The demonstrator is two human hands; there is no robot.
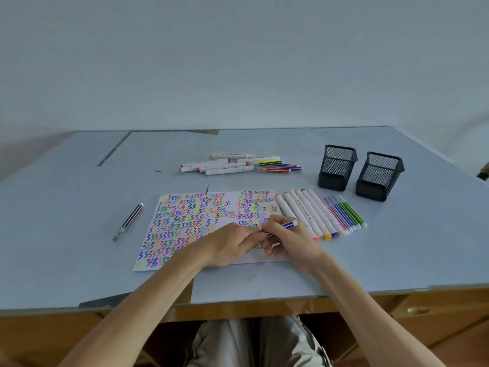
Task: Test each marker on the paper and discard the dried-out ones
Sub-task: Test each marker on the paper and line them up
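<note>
Purple marker (283, 225) gripped in curled fingers of right hand (287, 241), over paper (185, 221) near its right edge. Left hand (232, 243) curled at marker's lower end, fingertips pinching there; cap hidden.

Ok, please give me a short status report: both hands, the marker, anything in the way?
Right hand grips blue striped marker over the paper. Left hand pinches at its tip end. Nothing in the way; marker row lies alongside.
</note>
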